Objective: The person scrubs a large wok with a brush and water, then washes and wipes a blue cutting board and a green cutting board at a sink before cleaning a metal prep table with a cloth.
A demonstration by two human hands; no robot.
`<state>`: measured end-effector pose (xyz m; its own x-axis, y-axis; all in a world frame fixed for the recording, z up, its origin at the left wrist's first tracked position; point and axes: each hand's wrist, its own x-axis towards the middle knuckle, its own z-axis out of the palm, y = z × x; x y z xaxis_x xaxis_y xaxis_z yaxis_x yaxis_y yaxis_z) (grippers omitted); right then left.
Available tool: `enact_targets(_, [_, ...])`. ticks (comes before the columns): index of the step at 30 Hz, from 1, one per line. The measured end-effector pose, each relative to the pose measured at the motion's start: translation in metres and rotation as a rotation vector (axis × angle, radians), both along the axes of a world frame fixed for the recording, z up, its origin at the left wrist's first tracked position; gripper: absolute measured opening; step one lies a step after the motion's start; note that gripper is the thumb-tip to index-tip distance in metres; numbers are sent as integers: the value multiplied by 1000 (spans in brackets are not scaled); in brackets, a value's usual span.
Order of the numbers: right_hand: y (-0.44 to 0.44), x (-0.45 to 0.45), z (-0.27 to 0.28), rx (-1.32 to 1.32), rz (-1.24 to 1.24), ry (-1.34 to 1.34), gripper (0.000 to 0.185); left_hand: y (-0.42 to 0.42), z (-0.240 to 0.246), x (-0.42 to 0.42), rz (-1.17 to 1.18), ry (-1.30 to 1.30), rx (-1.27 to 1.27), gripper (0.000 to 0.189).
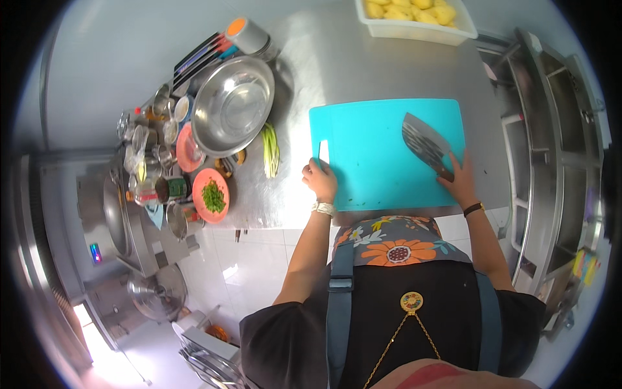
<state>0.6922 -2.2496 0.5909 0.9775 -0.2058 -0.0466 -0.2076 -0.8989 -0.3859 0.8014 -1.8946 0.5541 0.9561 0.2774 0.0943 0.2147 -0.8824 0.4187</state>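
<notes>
A turquoise cutting board [367, 150] lies before me on the steel table, with a few green bits near its front edge. At the board's left edge, by the handle slot, my left hand [321, 181] has its fingers curled around the rim. My right hand [460, 181] has its thumb and fingers about the dark handle of a kitchen cleaver [423, 141]. The cleaver's broad, dark-patterned blade lies over the board's right half, pointing away from me. Left of the board is a bunch of green stalks [270, 150].
A large steel bowl [235, 107] stands at the left, near a pink plate [198, 192] of chopped greens [214, 197]. Jars and bottles crowd the table's left end. A white tub [413, 32] of peeled potatoes [398, 12] sits at the far edge. Steel shelving [559, 121] is at right.
</notes>
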Motion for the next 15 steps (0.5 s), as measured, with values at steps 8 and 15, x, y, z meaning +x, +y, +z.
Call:
enact_targets(8, [25, 1, -8, 7, -77, 100, 37, 53, 1, 48, -299, 456, -175, 40])
enact_targets(15, [9, 5, 56, 375, -314, 15, 33, 46, 104, 57, -274, 544, -935, 27])
